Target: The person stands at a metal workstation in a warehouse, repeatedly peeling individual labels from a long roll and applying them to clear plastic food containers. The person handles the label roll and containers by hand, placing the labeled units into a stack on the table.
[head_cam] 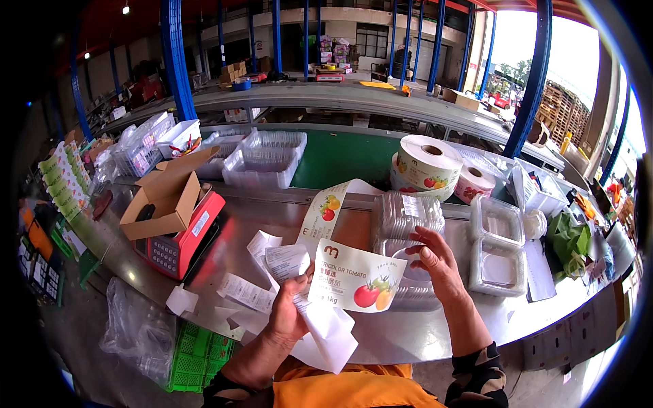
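Observation:
My left hand (292,311) is closed around a bunched strip of white printed labels (326,334). Beside its fingers a large label with printed tomatoes (357,275) faces up, the strip's backing folding down below it. My right hand (433,257) is held with fingers apart near that label's right edge; whether a fingertip touches it I cannot tell. Beneath the right hand stand stacks of clear plastic punnets (408,214), one bearing a small white label. A tomato-label strip (322,211) runs back from the hands towards a large label roll (428,166).
To the left, an open cardboard box (166,204) sits on a red weighing scale (178,250). More clear punnets (497,265) stand at right. A smaller label roll (474,183) lies by the green conveyor belt (331,158). Below the steel table's edge is a green crate (196,359).

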The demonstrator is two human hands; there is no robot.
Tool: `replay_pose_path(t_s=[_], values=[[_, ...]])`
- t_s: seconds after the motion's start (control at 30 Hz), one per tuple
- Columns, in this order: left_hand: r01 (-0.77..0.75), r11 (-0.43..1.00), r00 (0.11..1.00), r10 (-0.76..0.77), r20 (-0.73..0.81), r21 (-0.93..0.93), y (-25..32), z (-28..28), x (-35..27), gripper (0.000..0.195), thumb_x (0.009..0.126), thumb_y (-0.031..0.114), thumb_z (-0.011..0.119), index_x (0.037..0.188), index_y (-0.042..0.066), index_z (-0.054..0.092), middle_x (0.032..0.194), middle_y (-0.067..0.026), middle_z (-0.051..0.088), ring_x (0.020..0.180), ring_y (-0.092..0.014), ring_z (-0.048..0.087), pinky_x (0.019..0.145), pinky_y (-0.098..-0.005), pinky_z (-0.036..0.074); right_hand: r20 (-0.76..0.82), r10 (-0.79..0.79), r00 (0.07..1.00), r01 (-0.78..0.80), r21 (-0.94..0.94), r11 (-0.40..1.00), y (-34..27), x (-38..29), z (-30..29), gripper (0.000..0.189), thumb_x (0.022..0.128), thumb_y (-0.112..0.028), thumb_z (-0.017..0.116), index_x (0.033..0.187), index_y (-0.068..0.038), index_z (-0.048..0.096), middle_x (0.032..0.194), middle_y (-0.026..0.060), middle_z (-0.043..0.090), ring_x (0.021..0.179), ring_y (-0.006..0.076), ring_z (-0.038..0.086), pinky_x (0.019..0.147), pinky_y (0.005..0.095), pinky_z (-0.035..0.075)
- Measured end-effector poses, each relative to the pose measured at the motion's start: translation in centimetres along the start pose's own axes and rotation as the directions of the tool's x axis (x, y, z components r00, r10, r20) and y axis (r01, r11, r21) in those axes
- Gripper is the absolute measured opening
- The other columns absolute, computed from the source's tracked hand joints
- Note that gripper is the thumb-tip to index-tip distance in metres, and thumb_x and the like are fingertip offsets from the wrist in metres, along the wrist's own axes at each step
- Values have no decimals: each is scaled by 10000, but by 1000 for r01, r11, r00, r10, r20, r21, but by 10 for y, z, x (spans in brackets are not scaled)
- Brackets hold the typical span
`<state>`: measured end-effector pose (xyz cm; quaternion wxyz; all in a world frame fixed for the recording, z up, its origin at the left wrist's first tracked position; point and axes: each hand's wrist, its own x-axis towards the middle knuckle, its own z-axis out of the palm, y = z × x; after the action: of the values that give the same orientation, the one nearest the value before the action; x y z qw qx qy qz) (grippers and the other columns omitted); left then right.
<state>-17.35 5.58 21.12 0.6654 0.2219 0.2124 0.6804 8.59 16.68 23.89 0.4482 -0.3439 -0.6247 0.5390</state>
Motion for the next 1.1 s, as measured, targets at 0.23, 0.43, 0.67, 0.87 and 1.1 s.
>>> replay_pose_path(t_s=[0.23,0.43,0.67,0.87,1.1], values=[[121,990,992,-124,37,76,-41,-17,11,269,863,200,528,1086,50,526,1055,-54,579,1006,-176,577,896,-356,475,-2,276,961,-275,80,958,52,-47,-23,336,847,-230,729,1076,3,651,930,77,688,796,146,657,666,271,536],[13,986,1000,-9,-30,164,-11,-40,30,74,868,179,535,882,114,501,1071,-152,635,781,-249,633,722,-341,503,-363,251,897,-252,46,967,45,-31,-137,155,845,-161,727,925,-31,702,770,34,699,608,71,630,481,194,455],[-62,721,976,-101,193,690,-23,-30,78,124,898,112,565,991,35,540,767,-7,517,607,-86,435,573,-246,397,-213,346,914,-395,-262,881,66,9,-137,201,820,-187,741,934,-24,709,752,23,690,604,65,609,476,219,454],[-452,401,825,-151,545,797,-71,-2,108,84,906,62,508,974,17,487,1176,-143,605,1115,-230,571,834,-350,467,-240,313,919,-388,-406,827,84,15,-129,234,779,-178,754,931,-6,703,731,51,695,599,105,630,488,254,459],[-534,86,824,-172,540,841,-96,-18,110,287,835,1,528,1111,30,603,1125,-108,624,1034,-247,593,924,-374,443,-315,34,949,-315,-926,206,49,7,-93,660,662,-442,812,1113,-64,512,798,137,672,773,326,662,685,414,489]])
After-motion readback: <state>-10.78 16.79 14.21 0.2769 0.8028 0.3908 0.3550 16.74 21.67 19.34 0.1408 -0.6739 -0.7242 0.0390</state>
